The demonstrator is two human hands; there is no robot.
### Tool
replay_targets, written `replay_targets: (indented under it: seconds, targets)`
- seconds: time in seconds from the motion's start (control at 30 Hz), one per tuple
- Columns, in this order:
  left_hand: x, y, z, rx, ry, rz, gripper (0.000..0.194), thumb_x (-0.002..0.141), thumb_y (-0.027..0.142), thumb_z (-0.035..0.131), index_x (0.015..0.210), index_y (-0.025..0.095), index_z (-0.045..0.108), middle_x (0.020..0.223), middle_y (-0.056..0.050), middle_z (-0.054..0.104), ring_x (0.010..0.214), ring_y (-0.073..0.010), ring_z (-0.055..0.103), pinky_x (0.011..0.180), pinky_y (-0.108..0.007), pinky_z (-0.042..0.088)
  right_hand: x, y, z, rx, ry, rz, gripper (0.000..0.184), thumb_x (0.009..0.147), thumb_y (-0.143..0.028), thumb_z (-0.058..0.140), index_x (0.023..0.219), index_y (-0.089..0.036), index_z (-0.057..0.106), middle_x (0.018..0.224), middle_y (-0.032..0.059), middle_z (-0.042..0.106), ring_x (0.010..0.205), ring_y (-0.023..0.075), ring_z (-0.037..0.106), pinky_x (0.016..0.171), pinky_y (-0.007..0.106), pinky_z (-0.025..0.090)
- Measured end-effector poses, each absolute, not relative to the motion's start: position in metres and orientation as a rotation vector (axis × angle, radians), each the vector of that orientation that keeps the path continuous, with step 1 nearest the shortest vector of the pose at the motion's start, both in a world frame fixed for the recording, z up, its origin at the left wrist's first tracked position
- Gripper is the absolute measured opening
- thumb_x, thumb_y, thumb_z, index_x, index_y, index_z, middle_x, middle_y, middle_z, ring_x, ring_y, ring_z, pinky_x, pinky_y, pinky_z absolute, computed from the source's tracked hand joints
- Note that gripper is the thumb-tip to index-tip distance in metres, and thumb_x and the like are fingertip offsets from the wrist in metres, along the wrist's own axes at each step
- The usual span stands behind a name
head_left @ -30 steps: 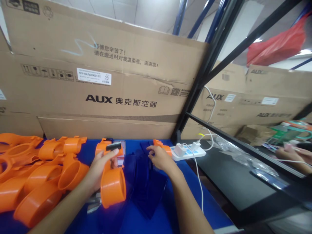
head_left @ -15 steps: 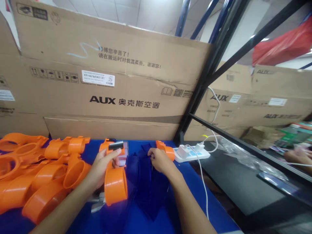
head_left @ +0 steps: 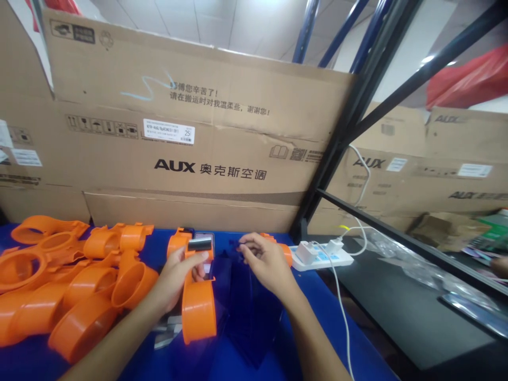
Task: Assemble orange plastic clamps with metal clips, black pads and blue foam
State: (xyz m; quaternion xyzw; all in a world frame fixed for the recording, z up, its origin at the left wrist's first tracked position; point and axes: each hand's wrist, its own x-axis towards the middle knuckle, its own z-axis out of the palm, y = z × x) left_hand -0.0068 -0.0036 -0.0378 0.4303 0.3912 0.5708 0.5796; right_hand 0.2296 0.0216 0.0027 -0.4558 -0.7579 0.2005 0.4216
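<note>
My left hand (head_left: 180,272) is closed around an orange plastic part (head_left: 199,312), which has a wide open ring at its lower end and a black strip (head_left: 199,244) across its top. My right hand (head_left: 264,259) hovers over dark blue sheets (head_left: 252,312), its fingers curled and slightly apart; a tiny dark bit near the fingertips is too small to make out. Behind that hand, another orange part (head_left: 284,253) is partly hidden. A flat phone-like thing (head_left: 209,238) lies behind the held part. Grey metallic pieces (head_left: 166,333) lie beside my left forearm.
Several orange ring-shaped parts (head_left: 83,307) are heaped on the blue tabletop (head_left: 317,328) at left. A white power strip (head_left: 323,257) with plugs and cables stands at right, by a black rack post (head_left: 329,164). A large cardboard box (head_left: 222,143) walls off the back.
My right hand has lifted slightly from the dark blue sheets and its fingers have loosened. My left hand still holds the orange part. The whole view has shifted a little.
</note>
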Motion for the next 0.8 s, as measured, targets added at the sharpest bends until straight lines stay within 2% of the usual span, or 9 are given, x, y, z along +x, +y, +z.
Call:
replay_targets:
  seconds: [0.13,0.27,0.33,0.53,0.6,0.7,0.8]
  targets:
    - [-0.005,-0.004,-0.037,1.002,0.924,1.329,0.026,0.080,0.038,0.080,0.076,0.017,0.065,0.060,0.000,0.064,0.053,-0.0122,0.059,0.055,-0.023,0.047,0.212,0.013,-0.004,-0.971,-1.833,0.650,0.016,0.095,-0.033,0.059,0.104,-0.022,0.067,0.087,0.0044,0.075,0.078,0.0199,0.073,0.065,0.029,0.058]
    - [-0.004,-0.005,-0.037,1.041,0.933,1.312,0.027,0.079,0.039,0.081,0.078,0.017,0.065,0.061,0.001,0.064,0.053,-0.0127,0.060,0.054,-0.023,0.047,0.200,0.008,-0.009,-0.990,-1.696,0.683,0.023,0.093,-0.042,0.066,0.090,-0.020,0.067,0.072,0.0020,0.068,0.060,0.0167,0.067,0.054,0.027,0.057]
    - [-0.004,-0.005,-0.038,1.049,0.933,1.299,0.027,0.079,0.040,0.081,0.083,0.018,0.065,0.062,0.001,0.064,0.053,-0.0129,0.060,0.054,-0.023,0.047,0.195,0.007,-0.011,-0.974,-1.639,0.720,0.024,0.092,-0.044,0.068,0.090,-0.019,0.066,0.070,0.0010,0.067,0.057,0.0161,0.066,0.053,0.028,0.058]
    - [-0.002,-0.007,-0.040,1.079,0.922,1.279,0.029,0.081,0.041,0.079,0.090,0.018,0.065,0.062,0.002,0.063,0.053,-0.0130,0.060,0.053,-0.023,0.046,0.185,0.003,-0.013,-0.887,-1.594,0.745,0.021,0.093,-0.037,0.067,0.106,-0.020,0.069,0.100,0.0079,0.075,0.080,0.0210,0.075,0.073,0.034,0.065]
    - [-0.002,-0.008,-0.040,1.088,0.925,1.287,0.029,0.082,0.042,0.078,0.092,0.018,0.065,0.064,0.002,0.063,0.054,-0.0133,0.061,0.055,-0.024,0.048,0.184,0.002,-0.013,-0.885,-1.568,0.724,0.019,0.092,-0.035,0.068,0.105,-0.021,0.067,0.101,0.0076,0.075,0.082,0.0211,0.075,0.075,0.034,0.065]
    - [-0.003,-0.008,-0.039,1.103,0.931,1.310,0.030,0.083,0.043,0.078,0.095,0.017,0.066,0.067,0.001,0.064,0.057,-0.0135,0.062,0.059,-0.025,0.050,0.180,-0.001,-0.012,-0.877,-1.507,0.730,0.027,0.088,-0.034,0.073,0.110,-0.023,0.063,0.100,0.0066,0.076,0.082,0.0205,0.076,0.078,0.034,0.065]
    - [-0.004,-0.008,-0.038,1.103,0.924,1.336,0.031,0.084,0.043,0.077,0.097,0.017,0.067,0.066,0.001,0.064,0.058,-0.0135,0.061,0.059,-0.025,0.050,0.174,-0.005,-0.012,-0.855,-1.530,0.763,0.030,0.089,-0.034,0.073,0.115,-0.022,0.067,0.105,0.0076,0.078,0.093,0.0232,0.077,0.089,0.037,0.064]
